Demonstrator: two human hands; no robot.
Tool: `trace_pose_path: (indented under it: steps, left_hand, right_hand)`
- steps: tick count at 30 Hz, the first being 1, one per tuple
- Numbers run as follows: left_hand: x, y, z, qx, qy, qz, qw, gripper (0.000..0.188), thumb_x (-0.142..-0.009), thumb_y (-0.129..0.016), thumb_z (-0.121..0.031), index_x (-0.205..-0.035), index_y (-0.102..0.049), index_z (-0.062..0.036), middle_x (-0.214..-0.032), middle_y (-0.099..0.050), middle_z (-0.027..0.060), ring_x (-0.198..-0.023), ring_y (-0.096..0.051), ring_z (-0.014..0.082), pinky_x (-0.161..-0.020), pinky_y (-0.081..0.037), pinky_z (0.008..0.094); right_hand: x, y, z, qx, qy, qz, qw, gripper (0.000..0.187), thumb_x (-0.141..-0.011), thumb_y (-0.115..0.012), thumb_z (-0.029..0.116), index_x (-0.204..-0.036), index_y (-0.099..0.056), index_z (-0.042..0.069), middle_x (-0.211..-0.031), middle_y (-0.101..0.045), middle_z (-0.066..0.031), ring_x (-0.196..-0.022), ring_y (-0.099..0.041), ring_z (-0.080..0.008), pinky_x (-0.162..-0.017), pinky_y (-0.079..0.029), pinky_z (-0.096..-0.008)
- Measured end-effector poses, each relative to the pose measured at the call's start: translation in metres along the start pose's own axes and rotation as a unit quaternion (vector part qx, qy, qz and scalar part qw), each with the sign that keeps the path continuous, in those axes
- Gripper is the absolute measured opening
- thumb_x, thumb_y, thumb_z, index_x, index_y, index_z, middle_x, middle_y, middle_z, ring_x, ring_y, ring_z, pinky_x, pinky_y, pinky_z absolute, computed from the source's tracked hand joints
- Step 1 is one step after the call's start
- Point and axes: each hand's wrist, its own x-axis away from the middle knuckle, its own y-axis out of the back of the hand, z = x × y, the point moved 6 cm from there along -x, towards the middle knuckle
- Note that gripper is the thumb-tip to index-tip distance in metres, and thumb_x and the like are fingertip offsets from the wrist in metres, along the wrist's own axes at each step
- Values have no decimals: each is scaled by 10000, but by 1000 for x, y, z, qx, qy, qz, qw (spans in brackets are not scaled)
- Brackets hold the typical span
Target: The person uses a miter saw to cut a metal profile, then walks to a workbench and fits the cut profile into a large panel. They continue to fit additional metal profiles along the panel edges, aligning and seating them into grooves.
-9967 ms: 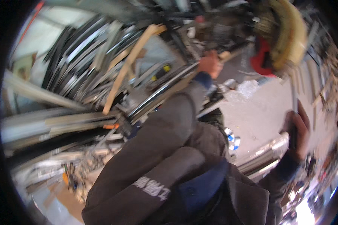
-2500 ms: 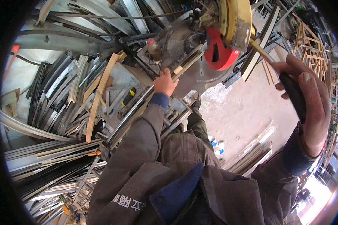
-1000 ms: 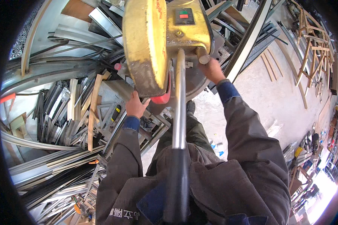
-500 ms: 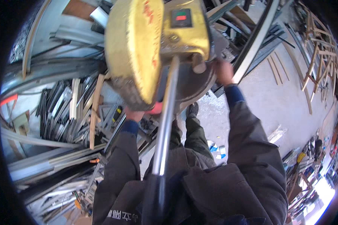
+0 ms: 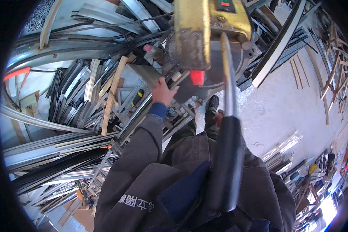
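Yellow, grime-streaked saw guard (image 5: 192,36) ahead of me, a red plastic piece (image 5: 197,77) under its near end. My left hand (image 5: 164,92) grips a long, narrow grey-beige strip (image 5: 181,79); thumb toward the saw side. Strip's long axis runs diagonally, lower left to upper right, its far end just beside the red piece. Left hand is the nearer one, close to that end. Right hand (image 5: 219,118): low, mostly hidden behind the steel lever with a black cylindrical grip (image 5: 225,162); can't tell whether open or closed.
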Motion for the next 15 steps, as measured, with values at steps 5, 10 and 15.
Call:
trace_pose_path:
  steps: [5,10,15]
  left_hand:
    - [25,8,-10,74,22,-13,997,920,-726,-807,-449,-1397,-323,-45,-1315,-431,279,-1043,-586,459,-865,-505,501]
    - [46,8,0,136,-26,-43,989,1003,-747,-810,-373,-1496,-217,-67,-1427,-333,315,-1128,-551,486,-903,-501,493]
    - [65,19,6,164,-23,0,986,862,-786,-781,-290,-1465,-292,-81,-1469,-291,280,-1162,-528,482,-908,-497,494]
  right_hand:
    - [24,-91,13,59,-11,118,991,490,-930,-550,168,-1344,-476,-83,-864,-694,-102,-605,-621,-123,-499,-519,-263]
    - [4,-135,48,19,18,123,992,314,-969,-517,260,-1076,-590,-26,-858,-659,-87,-613,-617,-124,-497,-515,-267]
    - [-23,-156,42,-97,-24,81,992,428,-978,-525,366,-1184,-550,-8,-1005,-653,-119,-685,-636,-174,-557,-547,-300]
